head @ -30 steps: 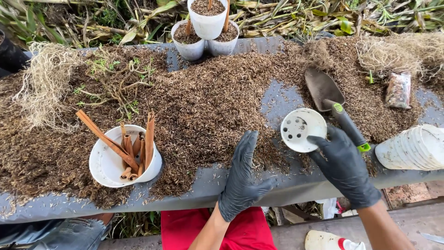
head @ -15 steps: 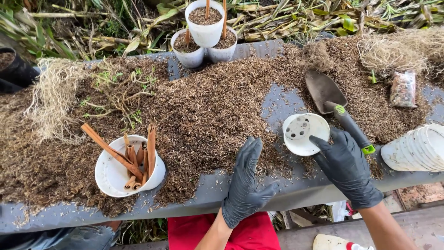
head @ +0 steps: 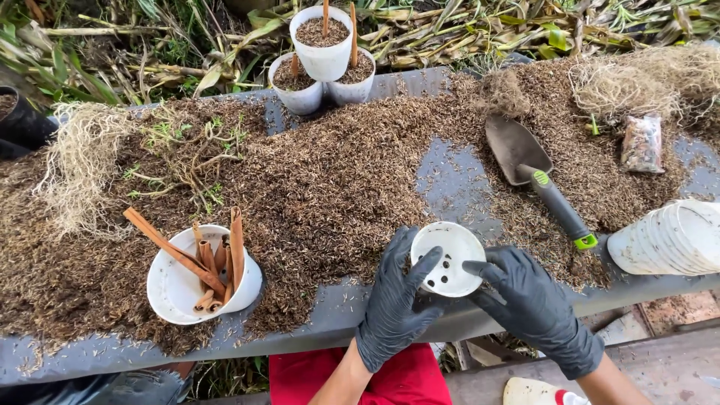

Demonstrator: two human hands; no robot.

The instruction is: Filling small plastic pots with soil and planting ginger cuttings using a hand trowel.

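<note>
Head view, looking down on a potting bench. An empty white pot [head: 448, 259], its drain holes showing, sits at the bench's [head: 322, 326] near edge, held between both gloved hands: left hand [head: 397, 300] with fingers curled round its rim, right hand [head: 529, 304] pinching the opposite side, apparently to steady it. Left of it, a tilted white cup [head: 187, 289] holds brown sticks [head: 202, 255]. Beyond lie loose bark mix [head: 330, 172], a trowel [head: 536, 176], stacked pots [head: 667, 236] and three filled pots [head: 322, 52].

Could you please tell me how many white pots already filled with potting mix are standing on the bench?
3, clustered at the bench's far edge: the tallest pot in the middle, one to its left, one to its right. Others may be hidden.
</note>
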